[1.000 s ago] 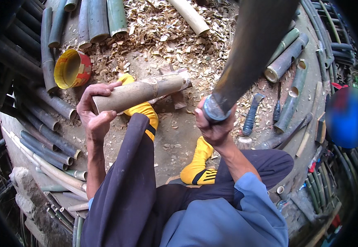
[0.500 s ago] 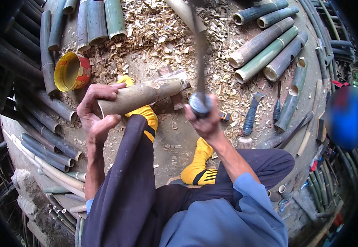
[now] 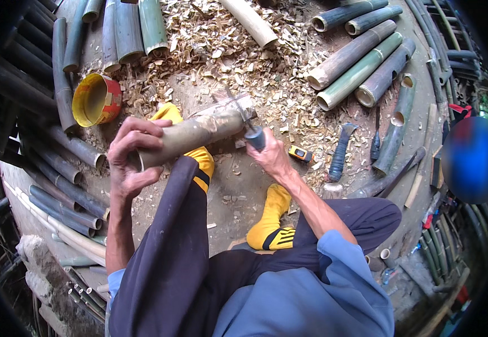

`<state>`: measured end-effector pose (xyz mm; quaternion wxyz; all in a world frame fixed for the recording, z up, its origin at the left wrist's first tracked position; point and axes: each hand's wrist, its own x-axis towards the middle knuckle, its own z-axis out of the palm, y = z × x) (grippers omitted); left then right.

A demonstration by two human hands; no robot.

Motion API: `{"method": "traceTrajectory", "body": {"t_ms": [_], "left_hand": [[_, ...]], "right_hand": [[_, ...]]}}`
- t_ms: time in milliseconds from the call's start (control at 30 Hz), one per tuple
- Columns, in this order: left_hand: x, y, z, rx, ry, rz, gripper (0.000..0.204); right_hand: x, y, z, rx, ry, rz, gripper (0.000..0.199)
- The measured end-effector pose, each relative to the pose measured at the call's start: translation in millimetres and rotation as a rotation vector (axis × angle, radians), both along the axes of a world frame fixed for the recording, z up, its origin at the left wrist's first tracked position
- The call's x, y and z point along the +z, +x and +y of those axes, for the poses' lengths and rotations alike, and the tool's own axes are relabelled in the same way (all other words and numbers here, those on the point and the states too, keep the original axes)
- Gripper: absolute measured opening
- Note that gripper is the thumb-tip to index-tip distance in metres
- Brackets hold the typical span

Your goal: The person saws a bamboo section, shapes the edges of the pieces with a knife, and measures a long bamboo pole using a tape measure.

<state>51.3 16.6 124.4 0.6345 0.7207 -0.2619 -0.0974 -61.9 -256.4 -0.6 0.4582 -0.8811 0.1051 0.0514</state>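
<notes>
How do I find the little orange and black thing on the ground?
Start at the big spread of pale shavings, then come down to the person's right hand, closed around a tool's handle. Just right of that hand, before the dark-handled tool, lies a small boxy thing. It is orange and black and stubby, while that tool is long.

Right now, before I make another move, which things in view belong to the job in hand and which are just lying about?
In use, by the look of it:
pale bamboo tube, held in the left hand
bladed tool, gripped in the right hand
probably the wooden block by the tube's far end

Apparently just lying about:
tape measure
dark-handled tool
yellow-and-red tub
green bamboo tube
</notes>
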Motion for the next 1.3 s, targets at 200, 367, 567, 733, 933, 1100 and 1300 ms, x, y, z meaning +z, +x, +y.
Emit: {"method": "traceTrajectory", "body": {"t_ms": [200,367,567,733,933,1100,1300], "left_hand": [[8,-4,14,-0.067,0.13,-0.012,0.03],[13,-6,11,-0.107,0.224,-0.066,0.029],[13,-3,10,-0.184,0.201,-0.21,0.032],[11,-10,15,-0.256,0.274,-0.308,0.032],[11,-9,9,-0.343,0.326,-0.389,0.032],[2,-18,50,-0.261,0.482,-0.093,0.035],[-28,-10,7,-0.079,0.582,-0.002,0.076]], "right_hand": [[59,6,9,-0.012,0.215,0.108,0.034],[17,2,-3,0.034,0.121,0.016,0.034],[24,6,-15,0.044,-0.001,0.155,0.039],[106,20,14,-0.028,0.037,-0.391,0.039],[-10,9,-15,0.014,-0.038,0.193,0.043],[15,11,-7,0.001,0.129,0.296,0.043],[4,1,4,-0.087,0.246,0.306,0.041]]}}
